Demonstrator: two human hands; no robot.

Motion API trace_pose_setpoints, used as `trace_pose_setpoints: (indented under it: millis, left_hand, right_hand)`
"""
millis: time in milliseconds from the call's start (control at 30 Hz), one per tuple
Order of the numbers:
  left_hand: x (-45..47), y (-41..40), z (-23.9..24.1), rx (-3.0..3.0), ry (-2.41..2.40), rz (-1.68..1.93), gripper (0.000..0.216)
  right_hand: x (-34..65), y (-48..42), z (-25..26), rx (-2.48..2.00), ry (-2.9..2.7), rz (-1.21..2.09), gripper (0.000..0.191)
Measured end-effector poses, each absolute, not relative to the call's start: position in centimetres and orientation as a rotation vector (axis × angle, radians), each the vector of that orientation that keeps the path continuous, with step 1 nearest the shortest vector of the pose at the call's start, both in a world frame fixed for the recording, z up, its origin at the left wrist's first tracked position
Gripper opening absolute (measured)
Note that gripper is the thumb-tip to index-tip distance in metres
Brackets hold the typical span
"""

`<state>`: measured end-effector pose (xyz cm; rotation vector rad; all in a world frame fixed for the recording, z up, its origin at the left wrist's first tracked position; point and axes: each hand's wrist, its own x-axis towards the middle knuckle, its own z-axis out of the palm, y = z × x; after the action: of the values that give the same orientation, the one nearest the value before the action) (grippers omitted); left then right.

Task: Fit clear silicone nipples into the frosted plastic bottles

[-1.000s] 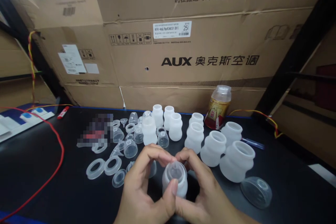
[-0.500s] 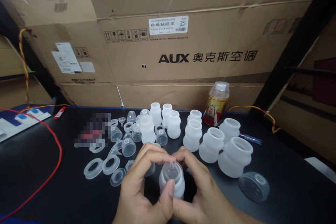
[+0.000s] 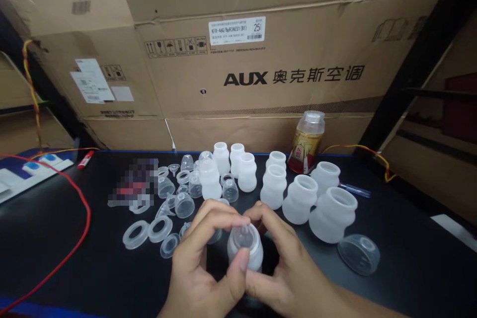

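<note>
My left hand [image 3: 201, 273] and my right hand [image 3: 290, 273] both grip one small translucent white bottle [image 3: 246, 251] near the front of the black table [image 3: 67, 263]. A clear teat sits on the bottle's mouth, and the fingertips of both hands pinch around its rim. My left thumb presses on the bottle's near side. Behind my hands stand several open white bottles [image 3: 298, 198] of different sizes. To the left lie clear rings [image 3: 136, 234], small domed caps [image 3: 184, 204] and tiny funnels.
A clear dome lid [image 3: 358, 254] lies at the right. A capped drink bottle with a red and gold label [image 3: 307, 143] stands at the back. Large cardboard boxes [image 3: 290, 59] wall off the rear. A red wire [image 3: 74, 238] curves across the left side, near a red marker [image 3: 85, 159].
Both hands have stayed on the bottle, with the fingertips shifting slightly around the teat. The view has tilted a little.
</note>
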<state>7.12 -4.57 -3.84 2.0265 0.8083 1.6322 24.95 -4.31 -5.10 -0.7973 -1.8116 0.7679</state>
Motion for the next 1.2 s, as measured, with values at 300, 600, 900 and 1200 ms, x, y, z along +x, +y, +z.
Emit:
trace_pose_setpoints:
  millis: [300,600,900,1200]
  left_hand:
    - [6.7,-4.6,-4.1,2.028,0.830,1.516,0.026]
    - [6.8,-4.6,-4.7,1.998,0.824,1.550,0.029]
    - [7.3,-4.6,-4.3,2.027,0.833,1.651,0.027]
    - [7.2,-4.9,-4.9,1.947,0.867,1.648,0.036]
  right_hand:
    - [25.2,-4.2,-5.0,-0.792,-1.826,0.743,0.035]
    - [25.1,-4.0,-5.5,-0.775,-1.834,0.691,0.040]
    - [25.1,-4.2,-5.4,-0.760,-1.841,0.655,0.047]
    - [25.2,-3.7,-7.0,-0.480,-1.797,0.425,0.062]
